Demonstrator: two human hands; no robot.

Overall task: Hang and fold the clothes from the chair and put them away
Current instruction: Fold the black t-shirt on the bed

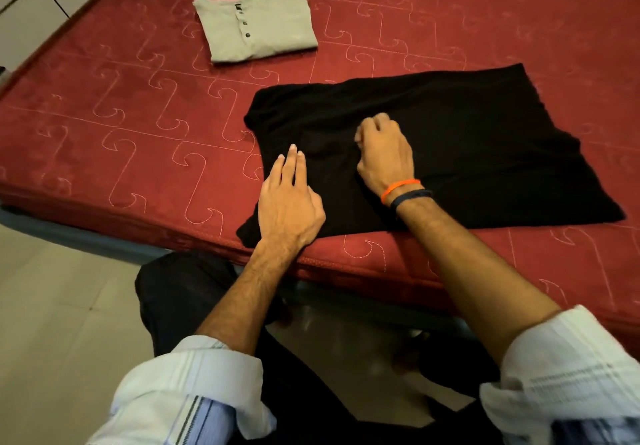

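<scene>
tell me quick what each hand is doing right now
Left hand: open, straight fingers pressing flat on the black garment.
Right hand: fingers curled on the garment; grip cannot be told.

You have bare red mattress (104,139) to the left of the black garment (450,139) and between it and the folded grey shirt (258,25), which blocks the far left; far right lies open.

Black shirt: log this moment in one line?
black shirt flat on bed | left hand presses it | right hand grips fabric | grey shirt folded
</scene>
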